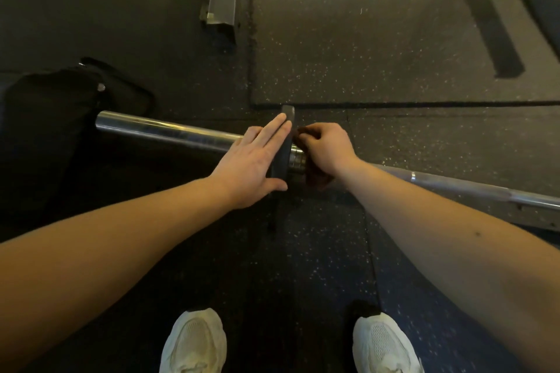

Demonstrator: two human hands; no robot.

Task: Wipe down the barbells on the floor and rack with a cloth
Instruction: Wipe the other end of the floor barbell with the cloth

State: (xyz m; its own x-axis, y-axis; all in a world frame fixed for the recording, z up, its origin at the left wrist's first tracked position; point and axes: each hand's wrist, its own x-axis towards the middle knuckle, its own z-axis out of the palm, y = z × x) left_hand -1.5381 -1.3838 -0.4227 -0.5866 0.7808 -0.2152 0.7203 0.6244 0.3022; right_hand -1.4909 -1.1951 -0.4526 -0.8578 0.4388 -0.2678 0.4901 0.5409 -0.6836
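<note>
Barbell (169, 130) lies on the rubber floor (363, 39), its long axis running from mid-left of frame down toward the right edge. A thin dark plate (287, 115) stands on it at centre frame.

Left hand (251, 160): fingers straight, laid flat against the plate's left face.

Right hand (328, 145): curled round the bar just right of the plate, gripping a dark cloth (316, 180).

Judgement: the shaft extends rightward from the right hand, so the wipe likely follows that axis while the left hand braces.
</note>
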